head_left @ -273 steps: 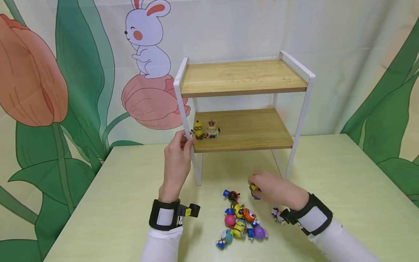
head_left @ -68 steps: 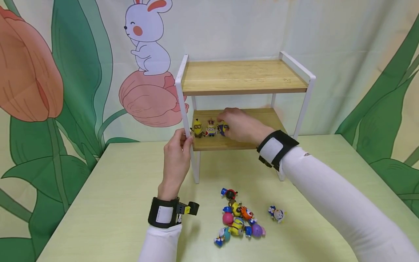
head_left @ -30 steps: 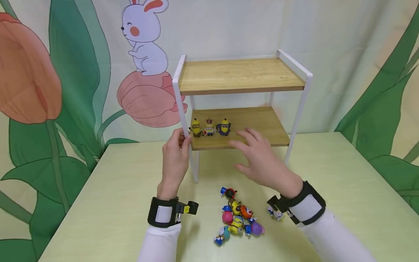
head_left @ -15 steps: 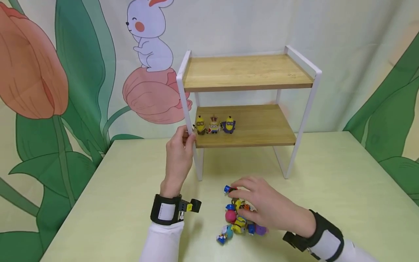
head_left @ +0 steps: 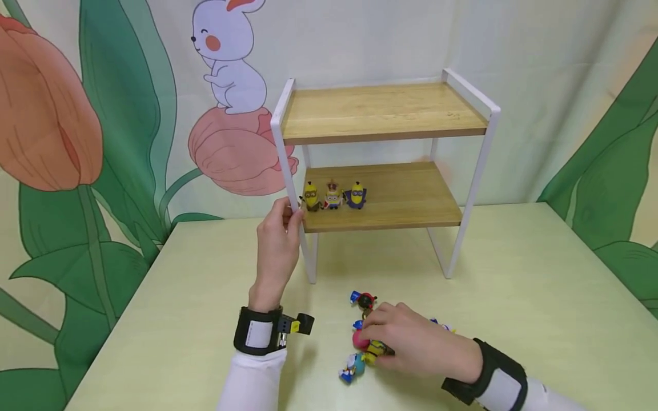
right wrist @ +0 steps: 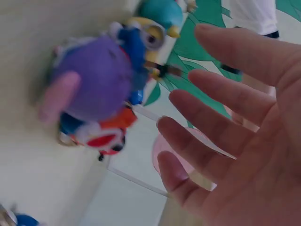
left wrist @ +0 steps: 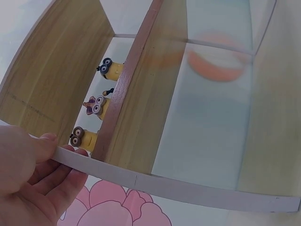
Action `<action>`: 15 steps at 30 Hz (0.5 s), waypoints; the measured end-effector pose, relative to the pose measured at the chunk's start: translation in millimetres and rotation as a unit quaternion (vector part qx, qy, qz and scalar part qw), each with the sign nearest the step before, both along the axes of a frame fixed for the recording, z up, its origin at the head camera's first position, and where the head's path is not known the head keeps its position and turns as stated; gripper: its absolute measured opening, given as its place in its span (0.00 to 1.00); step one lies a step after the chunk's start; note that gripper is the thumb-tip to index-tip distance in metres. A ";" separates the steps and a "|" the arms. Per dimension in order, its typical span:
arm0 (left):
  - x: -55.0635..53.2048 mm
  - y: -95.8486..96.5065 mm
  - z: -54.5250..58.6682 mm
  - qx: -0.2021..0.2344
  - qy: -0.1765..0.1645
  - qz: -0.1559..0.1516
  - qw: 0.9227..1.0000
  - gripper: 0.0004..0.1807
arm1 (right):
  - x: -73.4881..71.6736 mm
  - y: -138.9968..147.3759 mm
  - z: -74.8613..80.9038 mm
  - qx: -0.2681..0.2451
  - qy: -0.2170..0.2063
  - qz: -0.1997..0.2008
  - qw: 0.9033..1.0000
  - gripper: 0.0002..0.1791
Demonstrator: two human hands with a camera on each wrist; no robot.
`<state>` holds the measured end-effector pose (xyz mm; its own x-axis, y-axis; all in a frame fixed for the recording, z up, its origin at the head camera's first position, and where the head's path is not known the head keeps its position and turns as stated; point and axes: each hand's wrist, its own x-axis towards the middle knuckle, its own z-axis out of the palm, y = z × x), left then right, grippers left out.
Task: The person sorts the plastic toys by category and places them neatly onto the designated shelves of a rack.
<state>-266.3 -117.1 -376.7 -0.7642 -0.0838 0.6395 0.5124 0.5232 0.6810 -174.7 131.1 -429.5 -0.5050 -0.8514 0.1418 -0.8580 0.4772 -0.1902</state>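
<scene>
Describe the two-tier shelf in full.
The shelf stands upright on the pale table. Its upper board and lower board look like light, grained wood. They sit in a slim white frame, perhaps painted metal, whose sides rise above the upper board. Three small yellow figures stand in a row at the lower board's left end. The left hand grips the front left upright near that board.

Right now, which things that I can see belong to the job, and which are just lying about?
Seemingly part of the job:
left hand, gripping the shelf at its side;
three yellow figures standing on its lower level;
right hand, at the heap of toy figures.

Just surroundings:
table;
rabbit-and-flower backdrop;
black wrist straps, worn.
</scene>
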 end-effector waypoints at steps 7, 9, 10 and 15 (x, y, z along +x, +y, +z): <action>0.5 1.5 0.5 0.001 0.001 0.000 1.000 0.10 | 2.7 -2.1 -7.8 0.034 0.016 0.010 0.999 0.17; 0.8 1.2 -0.2 0.002 -0.004 0.002 1.000 0.10 | 3.4 -1.6 -8.5 0.040 0.020 0.013 0.999 0.17; 0.6 1.0 -0.8 0.003 -0.006 0.003 1.000 0.10 | 3.6 -1.3 -9.2 0.043 0.026 0.016 0.999 0.18; 1.2 0.7 -0.7 0.002 -0.009 0.004 1.000 0.10 | 4.0 -2.6 -14.4 0.066 0.040 0.015 0.997 0.21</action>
